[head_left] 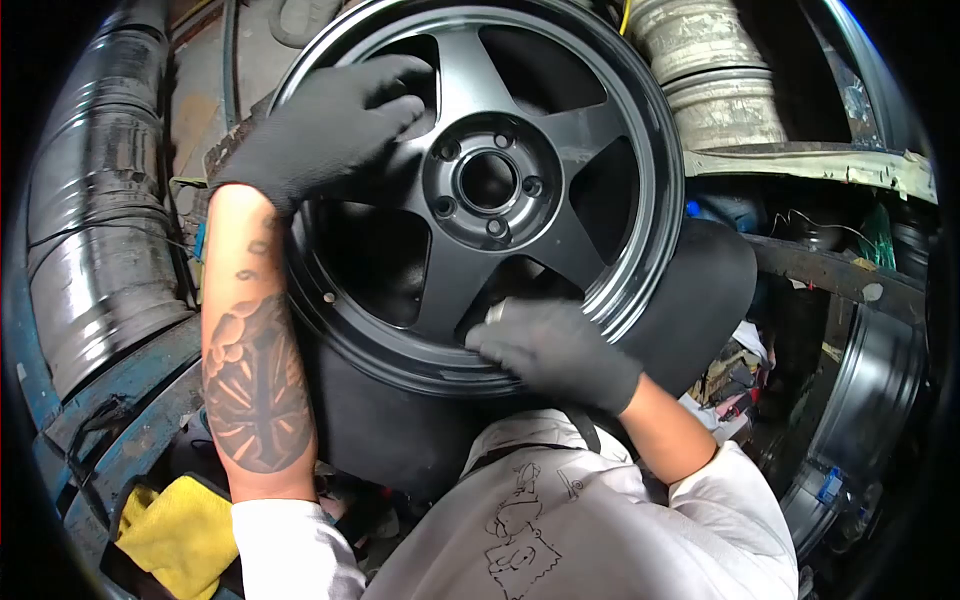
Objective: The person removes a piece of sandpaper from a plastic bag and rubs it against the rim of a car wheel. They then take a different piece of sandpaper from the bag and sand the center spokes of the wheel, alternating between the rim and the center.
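Observation:
A dark grey five-spoke wheel rim [468, 85] lies over my lap, its hub with several bolt holes facing up. My left hand [325, 130], in a black glove, is at the rim's upper left, thumb and fingers apart beside a spoke, with nothing in it that I can see. Over the lower right edge of the rim is my right hand [555, 350], also gloved in black. Its fingers are bent together near a lower spoke, slightly blurred, around a small pale thing that I cannot make out.
Stacked silvery rims [105, 200] stand at the left, and whitish ones [715, 70] at the upper right. A yellow cloth [175, 535] lies at the lower left. Another rim [868, 385] leans at the right below a metal shelf edge [830, 170].

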{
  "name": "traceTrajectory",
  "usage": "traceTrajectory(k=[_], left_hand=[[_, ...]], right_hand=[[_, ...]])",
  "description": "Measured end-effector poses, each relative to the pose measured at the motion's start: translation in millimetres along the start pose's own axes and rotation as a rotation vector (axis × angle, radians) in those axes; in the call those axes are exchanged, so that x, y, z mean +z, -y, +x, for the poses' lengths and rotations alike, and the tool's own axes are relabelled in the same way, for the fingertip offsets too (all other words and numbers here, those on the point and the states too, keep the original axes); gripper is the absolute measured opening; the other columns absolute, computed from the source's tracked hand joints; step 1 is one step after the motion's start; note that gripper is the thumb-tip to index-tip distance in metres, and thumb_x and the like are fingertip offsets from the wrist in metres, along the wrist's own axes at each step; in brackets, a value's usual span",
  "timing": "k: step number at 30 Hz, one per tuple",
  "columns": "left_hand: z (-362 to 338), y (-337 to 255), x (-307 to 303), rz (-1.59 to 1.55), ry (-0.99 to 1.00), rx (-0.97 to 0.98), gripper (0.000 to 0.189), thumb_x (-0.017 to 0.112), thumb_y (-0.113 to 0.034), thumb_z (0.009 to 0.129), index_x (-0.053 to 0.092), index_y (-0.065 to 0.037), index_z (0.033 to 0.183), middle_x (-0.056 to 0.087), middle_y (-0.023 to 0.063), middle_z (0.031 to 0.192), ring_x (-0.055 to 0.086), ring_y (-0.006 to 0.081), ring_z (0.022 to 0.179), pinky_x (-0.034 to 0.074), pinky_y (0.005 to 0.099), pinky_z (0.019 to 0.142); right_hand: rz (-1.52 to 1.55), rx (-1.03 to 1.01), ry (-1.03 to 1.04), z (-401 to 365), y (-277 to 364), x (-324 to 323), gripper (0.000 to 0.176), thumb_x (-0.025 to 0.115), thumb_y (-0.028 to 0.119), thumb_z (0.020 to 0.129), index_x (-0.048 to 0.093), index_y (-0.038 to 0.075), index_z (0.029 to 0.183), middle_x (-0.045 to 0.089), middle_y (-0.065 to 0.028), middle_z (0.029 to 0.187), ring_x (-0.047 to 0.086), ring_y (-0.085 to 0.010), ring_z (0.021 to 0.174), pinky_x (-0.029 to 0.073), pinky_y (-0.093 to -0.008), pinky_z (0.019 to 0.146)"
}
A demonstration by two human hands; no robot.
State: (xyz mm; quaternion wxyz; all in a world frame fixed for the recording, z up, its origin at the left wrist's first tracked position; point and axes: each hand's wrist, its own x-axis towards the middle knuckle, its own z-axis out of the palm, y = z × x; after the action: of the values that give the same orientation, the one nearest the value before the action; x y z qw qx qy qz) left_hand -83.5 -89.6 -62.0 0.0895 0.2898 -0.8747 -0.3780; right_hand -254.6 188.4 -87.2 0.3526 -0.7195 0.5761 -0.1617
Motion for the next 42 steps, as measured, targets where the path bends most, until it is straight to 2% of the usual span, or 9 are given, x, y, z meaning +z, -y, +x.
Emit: traceTrajectory(k=[4,5,7,11,15,22,31,37,42], left_hand=[[7.7,-17.5,6.8,-0.148,0.3,-0.072,0.052,0.052,0.007,0.088,0.061,-0.003,0.138,0.071,0.013,0.124,0.065,0.0182,0.115,0.049,0.0313,0.105],[8.3,-23.6,9.1,-0.169,0.368,-0.073,0.054,0.051,0.008,0.086,0.061,-0.002,0.138,0.072,0.0128,0.123,0.065,0.0166,0.114,0.049,0.0307,0.104],[5.1,-27.4,19.5,-0.351,0.307,0.058,0.057,0.051,0.008,0.084,0.062,-0.003,0.139,0.073,0.0126,0.117,0.065,0.0138,0.109,0.05,0.03,0.102],[5.9,-70.4,9.5,-0.458,0.503,-0.256,0.049,0.063,-0.007,0.094,0.06,-0.003,0.142,0.068,0.0065,0.098,0.059,0.0091,0.087,0.051,0.0244,0.078],[7.9,-60.4,45.3,-0.57,0.326,-0.086,0.044,0.072,-0.018,0.098,0.063,0.002,0.135,0.068,0.0023,0.091,0.061,0.0098,0.081,0.052,0.025,0.077],[17.5,-63.3,45.9,-0.822,0.168,-0.337,0.015,0.072,-0.016,0.099,0.074,-0.002,0.097,0.067,-0.003,0.078,0.059,0.0018,0.069,0.048,0.0185,0.065],[16.1,-67.6,40.4,-1.02,0.216,-0.207,0.025,0.083,-0.011,0.087,0.064,-0.006,0.101,0.061,-0.0067,0.086,0.052,-0.0004,0.074,0.043,0.0169,0.066],[15.1,-60.2,37.6,-0.966,0.109,-0.209,0.019,0.077,-0.003,0.089,0.059,-0.008,0.097,0.059,-0.0053,0.09,0.055,0.003,0.081,0.046,0.0191,0.075],[14.6,-62.7,37.1,-0.892,0.109,-0.186,0.015,0.074,-0.005,0.092,0.065,-0.003,0.104,0.062,-0.004,0.093,0.057,0.0037,0.085,0.047,0.0208,0.078]], right_hand=[[0.079,-0.035,-0.252,41.5,0.2,-70.3,0.015,0.071,0.006,0.092,0.078,0.007,0.106,0.069,-0.0115,0.099,0.068,-0.0251,0.089,0.054,-0.0348,0.08],[0.298,0.144,-0.23,48.2,4.3,-80.9,0.013,0.069,0.008,0.096,0.076,0.003,0.105,0.07,-0.01,0.1,0.068,-0.0181,0.092,0.053,-0.0319,0.082],[0.498,0.055,-0.447,68.1,-14.7,-74.6,0.015,0.071,0.018,0.097,0.074,0.004,0.104,0.069,-0.006,0.092,0.063,-0.0113,0.066,0.051,-0.0292,0.063],[1.082,0.21,-0.609,72.1,-32.0,-52.1,0.03,0.069,0.029,0.102,0.063,0.003,0.117,0.07,-0.0028,0.092,0.062,-0.0037,0.067,0.048,-0.0196,0.058],[1.171,0.153,-0.774,73.1,-32.9,-40.5,0.029,0.067,0.025,0.104,0.056,0.002,0.118,0.07,-0.0053,0.092,0.062,-0.0037,0.075,0.049,-0.0178,0.064],[1.163,0.238,-0.69,67.3,-22.8,-62.3,0.017,0.068,0.015,0.102,0.067,-0.001,0.106,0.068,-0.0039,0.082,0.061,-0.0057,0.073,0.051,-0.0216,0.068],[1.367,0.265,-0.708,58.1,-32.5,-64.5,0.016,0.068,0.016,0.103,0.07,0.0,0.105,0.071,-0.0026,0.09,0.066,-0.0057,0.079,0.053,-0.0215,0.073],[1.477,0.15,-0.634,57.6,-27.6,-70.7,0.024,0.069,0.016,0.102,0.066,-0.001,0.118,0.072,-0.0064,0.106,0.067,-0.0091,0.096,0.054,-0.0264,0.091],[1.307,0.103,-0.654,57.2,-24.0,-71.4,0.037,0.07,0.014,0.1,0.06,-0.001,0.132,0.073,-0.0066,0.106,0.068,-0.0091,0.095,0.055,-0.0281,0.09]])
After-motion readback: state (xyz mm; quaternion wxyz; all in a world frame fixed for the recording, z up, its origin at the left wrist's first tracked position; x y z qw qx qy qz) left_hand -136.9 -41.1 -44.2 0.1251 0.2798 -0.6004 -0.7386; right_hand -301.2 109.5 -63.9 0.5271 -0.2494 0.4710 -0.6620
